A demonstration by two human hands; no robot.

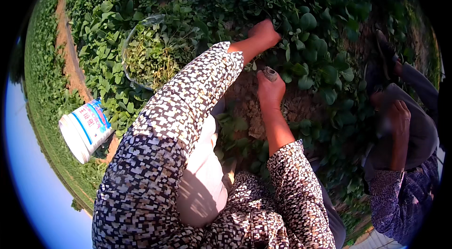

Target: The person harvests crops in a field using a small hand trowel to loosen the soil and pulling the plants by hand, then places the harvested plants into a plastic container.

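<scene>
My left hand [265, 33] reaches into low green leafy plants [307, 21] at the upper middle; its fingers point down and are hidden or blurred, so whether it grips a stem cannot be told. Just below it, my right hand [271, 88] is closed around a brownish cylindrical object [270, 73], whose ringed round end shows above the thumb; the rest of it is hidden in the fist. Bare brown soil [243, 97] lies beside this hand. Left of my left forearm, a clear plastic rim [124, 53] surrounds a heap of picked greens [152, 58].
A white plastic bucket [74, 139] bearing writing lies tilted at the left. At the right, another person [420, 129] crouches close by among the plants. A bare dirt strip [69, 47] runs through the field at the upper left. My light-coloured knee [203, 185] is between my arms.
</scene>
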